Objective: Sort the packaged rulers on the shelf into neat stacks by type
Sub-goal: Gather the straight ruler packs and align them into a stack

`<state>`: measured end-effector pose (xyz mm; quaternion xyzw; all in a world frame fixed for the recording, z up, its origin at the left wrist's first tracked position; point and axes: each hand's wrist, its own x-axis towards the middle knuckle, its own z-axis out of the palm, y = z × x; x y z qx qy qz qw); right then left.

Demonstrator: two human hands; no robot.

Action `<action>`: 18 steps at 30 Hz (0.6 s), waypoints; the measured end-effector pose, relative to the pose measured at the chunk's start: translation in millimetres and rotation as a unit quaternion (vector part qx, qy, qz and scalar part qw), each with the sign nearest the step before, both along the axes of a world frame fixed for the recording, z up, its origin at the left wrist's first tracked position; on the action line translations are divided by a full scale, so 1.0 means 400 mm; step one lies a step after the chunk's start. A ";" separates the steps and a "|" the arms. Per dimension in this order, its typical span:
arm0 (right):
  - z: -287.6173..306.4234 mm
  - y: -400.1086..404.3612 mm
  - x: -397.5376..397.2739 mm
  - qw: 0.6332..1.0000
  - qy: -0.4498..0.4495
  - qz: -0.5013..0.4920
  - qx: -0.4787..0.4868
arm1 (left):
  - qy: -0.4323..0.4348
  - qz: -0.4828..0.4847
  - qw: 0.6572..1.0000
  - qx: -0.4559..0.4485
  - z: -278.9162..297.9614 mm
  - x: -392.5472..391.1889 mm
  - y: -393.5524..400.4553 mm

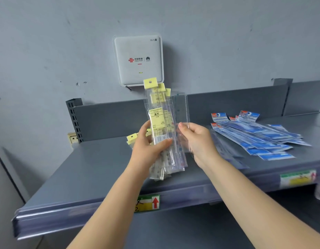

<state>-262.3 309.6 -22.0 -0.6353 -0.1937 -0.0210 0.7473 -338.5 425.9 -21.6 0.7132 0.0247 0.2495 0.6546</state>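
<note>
Left hand [148, 141] fingers clamp upright yellow rulers [160, 126]; right hand [197, 141] fingers pinch a clear ruler pack [181, 112]. Blue rulers [260, 137] lie right; bare shelf [94, 164] left.

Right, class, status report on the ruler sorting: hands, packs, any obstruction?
Left hand grips yellow-label ruler bundle, upright. Right hand pinches a clear sleeve. Blue packs fanned loose on shelf. Nothing blocking.

You face a scuffed grey wall [47, 42] with a white router [138, 60] above the grey metal shelf [94, 169].
</note>
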 end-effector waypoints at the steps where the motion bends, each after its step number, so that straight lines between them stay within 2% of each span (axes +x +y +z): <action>1: -0.001 -0.002 0.000 1.000 -0.006 0.004 -0.006 | -0.001 0.002 1.000 0.003 0.000 0.000 0.000; 6: 0.014 -0.032 0.019 1.000 0.000 0.010 0.027 | -0.001 0.018 1.000 0.008 -0.008 -0.003 0.008; 9: 0.019 -0.077 0.046 0.998 -0.037 -0.052 0.004 | 0.003 0.029 1.000 0.003 -0.010 -0.005 0.017; 10: 0.016 -0.092 0.062 0.992 -0.072 -0.093 -0.040 | 0.001 0.030 1.000 0.002 -0.012 -0.005 0.020; 12: 0.008 -0.122 0.093 0.957 -0.123 -0.167 -0.202 | 0.000 0.032 0.999 0.004 -0.013 -0.003 0.022; 14: -0.003 -0.143 0.107 0.878 -0.129 -0.218 -0.407 | 0.000 0.031 1.000 0.006 -0.014 -0.002 0.022; 15: -0.006 -0.145 0.107 0.843 -0.138 -0.236 -0.463 | 0.000 0.030 1.000 0.007 -0.014 -0.002 0.021; 16: -0.006 -0.139 0.101 0.833 -0.160 -0.249 -0.467 | -0.001 0.028 1.000 0.006 -0.014 -0.002 0.020; 17: -0.002 -0.128 0.089 0.847 -0.182 -0.248 -0.433 | -0.001 0.027 1.000 0.006 -0.014 -0.002 0.020; 18: 0.006 -0.112 0.073 0.887 -0.190 -0.224 -0.355 | -0.003 0.028 1.000 0.007 -0.013 -0.001 0.021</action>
